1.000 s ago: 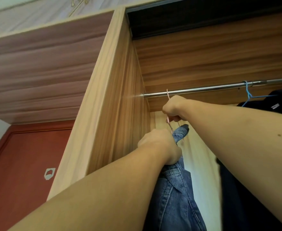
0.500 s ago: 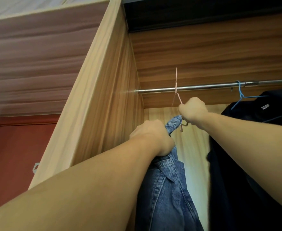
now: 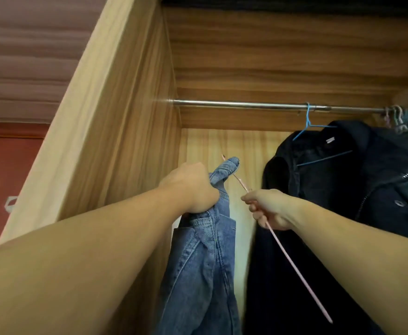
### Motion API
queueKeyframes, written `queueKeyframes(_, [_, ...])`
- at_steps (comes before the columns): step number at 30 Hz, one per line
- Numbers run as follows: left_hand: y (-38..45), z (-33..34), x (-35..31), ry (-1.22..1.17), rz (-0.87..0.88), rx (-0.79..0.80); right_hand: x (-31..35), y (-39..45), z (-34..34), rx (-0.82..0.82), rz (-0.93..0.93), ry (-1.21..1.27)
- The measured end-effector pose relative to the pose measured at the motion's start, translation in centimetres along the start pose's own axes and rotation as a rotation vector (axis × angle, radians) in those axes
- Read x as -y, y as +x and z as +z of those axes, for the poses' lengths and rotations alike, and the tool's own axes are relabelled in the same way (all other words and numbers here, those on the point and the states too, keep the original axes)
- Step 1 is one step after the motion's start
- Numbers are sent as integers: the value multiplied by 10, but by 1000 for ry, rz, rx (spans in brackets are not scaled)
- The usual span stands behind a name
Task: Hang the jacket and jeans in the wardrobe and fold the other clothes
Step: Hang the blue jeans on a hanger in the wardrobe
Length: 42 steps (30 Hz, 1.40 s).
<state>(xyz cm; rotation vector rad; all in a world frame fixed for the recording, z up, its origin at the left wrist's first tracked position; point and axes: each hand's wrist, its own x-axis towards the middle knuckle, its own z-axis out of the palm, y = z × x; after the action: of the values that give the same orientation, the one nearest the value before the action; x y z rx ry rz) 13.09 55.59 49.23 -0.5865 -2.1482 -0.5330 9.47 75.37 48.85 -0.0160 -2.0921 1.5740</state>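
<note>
Left hand grips jeans | right hand pinches pink hanger, tilted | rail above both

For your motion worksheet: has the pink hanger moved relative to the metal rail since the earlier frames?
Yes. The pink hanger has dropped below the metal rail, off it, gripped by the right hand.

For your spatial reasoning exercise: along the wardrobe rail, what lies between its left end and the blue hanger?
In the head view, that stretch of the rail up to the blue hanger is bare.
</note>
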Motion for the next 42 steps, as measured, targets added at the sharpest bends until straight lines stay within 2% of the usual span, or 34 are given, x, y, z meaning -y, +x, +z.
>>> queueKeyframes(3, [-20, 22, -3, -184, -24, 79, -28, -26, -6, -24, 39, 32])
queueKeyframes(7, [-60, 45, -19, -444, -102, 147, -49, -92, -3, 125, 75, 167])
queueKeyframes(12, [-116, 51, -57, -618, -122, 262, -63, -173, -22, 180, 34, 26])
queueKeyframes(15, [-161, 53, -88, -765, -95, 401, -79, -210, -44, 158, 70, 81])
queueKeyframes(17, [-192, 53, -106, -743, -128, 489, -94, -236, -62, 153, 120, 101])
queueKeyframes(20, [-239, 49, -129, -571, -154, 571, -125, -275, -94, 101, 162, 48])
queueKeyframes(22, [-268, 51, -142, -521, -197, 521, -148, -300, -112, 88, 189, 66])
queueKeyframes(23, [-281, 55, -146, -572, -246, 461, -157, -311, -119, 94, 207, 86])
queueKeyframes(27, [-328, 70, -156, -1033, -605, 222, -177, -353, -132, 172, 247, 236])
queueKeyframes(30, [-347, 70, -154, -1176, -735, 205, -186, -373, -137, 180, 187, 155])
queueKeyframes(34, [-358, 56, -141, -1200, -716, 224, -202, -384, -142, 50, 91, -117])
queueKeyframes(36, [-362, 48, -127, -1200, -702, 216, -209, -390, -139, 44, 97, -186])
queueKeyframes(40, [-374, 37, -105, -1156, -672, 209, -214, -405, -127, 120, 219, -204])
queueKeyframes(42, [-383, 36, -102, -1133, -647, 241, -211, -410, -119, 104, 213, -182])
